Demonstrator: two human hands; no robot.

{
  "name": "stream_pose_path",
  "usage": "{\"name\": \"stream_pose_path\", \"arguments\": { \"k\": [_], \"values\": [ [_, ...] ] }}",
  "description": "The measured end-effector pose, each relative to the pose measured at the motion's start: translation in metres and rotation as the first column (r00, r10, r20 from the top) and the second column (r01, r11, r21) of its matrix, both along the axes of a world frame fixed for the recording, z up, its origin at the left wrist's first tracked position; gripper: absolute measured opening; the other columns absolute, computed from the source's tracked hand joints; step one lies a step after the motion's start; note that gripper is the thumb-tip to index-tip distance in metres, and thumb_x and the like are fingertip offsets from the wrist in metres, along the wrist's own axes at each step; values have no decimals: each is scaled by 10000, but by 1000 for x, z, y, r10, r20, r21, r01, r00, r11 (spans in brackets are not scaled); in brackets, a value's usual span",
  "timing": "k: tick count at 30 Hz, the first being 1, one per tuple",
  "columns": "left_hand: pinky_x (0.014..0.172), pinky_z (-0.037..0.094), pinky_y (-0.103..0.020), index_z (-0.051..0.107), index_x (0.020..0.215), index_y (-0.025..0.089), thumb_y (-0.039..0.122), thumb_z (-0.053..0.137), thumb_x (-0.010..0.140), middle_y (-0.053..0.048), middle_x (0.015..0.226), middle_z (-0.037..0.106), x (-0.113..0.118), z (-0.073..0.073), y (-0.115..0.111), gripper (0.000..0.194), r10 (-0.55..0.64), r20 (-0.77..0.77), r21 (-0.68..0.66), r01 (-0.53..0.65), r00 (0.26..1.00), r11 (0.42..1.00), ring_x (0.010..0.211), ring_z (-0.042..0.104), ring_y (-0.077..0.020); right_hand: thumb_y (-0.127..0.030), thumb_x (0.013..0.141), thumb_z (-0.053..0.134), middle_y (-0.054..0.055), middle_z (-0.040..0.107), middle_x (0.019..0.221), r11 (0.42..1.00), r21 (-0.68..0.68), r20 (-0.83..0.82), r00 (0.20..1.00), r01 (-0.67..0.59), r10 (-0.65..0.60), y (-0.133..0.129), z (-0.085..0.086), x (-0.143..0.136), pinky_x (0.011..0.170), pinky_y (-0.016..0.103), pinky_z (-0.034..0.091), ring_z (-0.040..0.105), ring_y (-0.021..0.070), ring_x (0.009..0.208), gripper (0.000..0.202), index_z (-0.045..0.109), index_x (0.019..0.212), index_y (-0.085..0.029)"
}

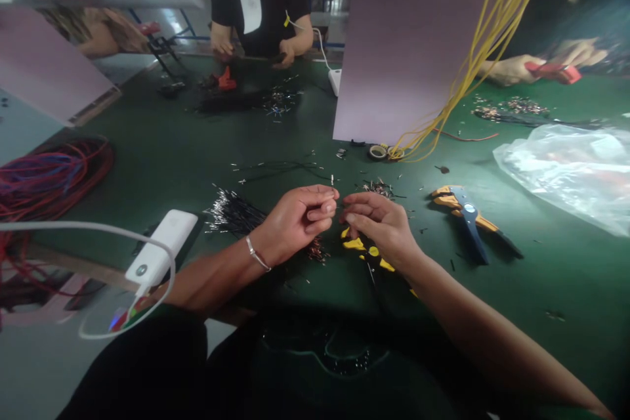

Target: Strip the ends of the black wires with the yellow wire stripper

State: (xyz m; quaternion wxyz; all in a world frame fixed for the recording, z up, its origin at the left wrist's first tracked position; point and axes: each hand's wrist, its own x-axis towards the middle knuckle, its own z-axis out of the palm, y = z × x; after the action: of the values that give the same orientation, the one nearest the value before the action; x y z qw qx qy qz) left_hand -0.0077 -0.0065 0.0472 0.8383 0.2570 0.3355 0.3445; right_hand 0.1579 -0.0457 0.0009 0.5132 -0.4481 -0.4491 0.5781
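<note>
My left hand (pixel 308 213) is closed in a pinch on a thin black wire, whose silvery metal terminal (pixel 332 180) sticks up above the fingertips. Just right of it, my right hand (pixel 377 220) has its fingers curled and drawn together; whatever they hold, if anything, is too small to make out. A bundle of black wires (pixel 233 212) with silvery ends lies partly under my left wrist, and copper-coloured ends (pixel 316 251) show below that hand. Beneath my right hand is a yellow-and-black tool (pixel 353 244), mostly hidden. Small terminals (pixel 378 188) are heaped behind my right hand.
Wire strippers (pixel 467 216) lie to the right on the green table (pixel 556 275), near a plastic bag (pixel 571 170). Yellow wires (pixel 472 72) hang by a partition (pixel 394 52). A white power bank (pixel 162 246) and red wire coils (pixel 54 174) are left. Co-workers sit opposite.
</note>
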Motion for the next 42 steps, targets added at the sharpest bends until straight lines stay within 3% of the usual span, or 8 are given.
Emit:
{"name": "stream_pose_path", "arguments": {
  "k": [7, 17, 23, 31, 42],
  "values": [
    [325, 181, -115, 599, 711, 52, 9, 551, 733, 38, 525, 368, 1, -3, 1, 67, 3, 16, -38, -2, 1000, 999, 385, 258, 0, -266, 758, 689, 9, 678, 622, 997, 72, 67, 998, -19, 15, -3, 1, -4, 463, 237, 475, 570, 91, 461, 101, 672, 772, -168],
    [326, 193, -125, 597, 722, 56, 36, 562, 748, 20, 556, 446, 2, -6, 1, 48, 9, 4, -8, -9, 1000, 1000, 378, 273, 3, -285, 773, 692, 22, 693, 645, 996, 74, 73, 996, -58, 53, -8, 0, -8, 473, 245, 455, 568, 97, 466, 127, 669, 747, -163],
    [344, 223, -134, 595, 752, 69, 37, 574, 752, -24, 621, 559, 1, -8, 4, 38, 81, -37, 108, -77, 996, 991, 403, 341, -7, -237, 818, 654, 23, 706, 693, 985, 54, -111, 979, -167, 172, -10, 1, -9, 499, 266, 486, 591, 108, 474, 72, 680, 802, -171],
    [388, 327, -178, 588, 772, 103, 87, 611, 766, -41, 660, 632, 4, -6, 1, 28, 164, -95, 243, -137, 982, 960, 453, 434, -50, -255, 779, 679, 12, 685, 626, 980, -67, -238, 957, -186, 165, -10, 5, -12, 436, 229, 472, 571, 99, 427, 102, 668, 760, -156],
    [475, 397, -216, 631, 866, 108, 143, 624, 781, -55, 764, 669, 4, -8, -1, 93, 72, -90, 303, -42, 993, 952, 482, 493, -63, -258, 777, 673, 1, 656, 585, 985, -106, -283, 954, -134, 100, -8, 5, -14, 446, 241, 490, 535, 91, 399, 112, 650, 720, -165]
  ]
}}
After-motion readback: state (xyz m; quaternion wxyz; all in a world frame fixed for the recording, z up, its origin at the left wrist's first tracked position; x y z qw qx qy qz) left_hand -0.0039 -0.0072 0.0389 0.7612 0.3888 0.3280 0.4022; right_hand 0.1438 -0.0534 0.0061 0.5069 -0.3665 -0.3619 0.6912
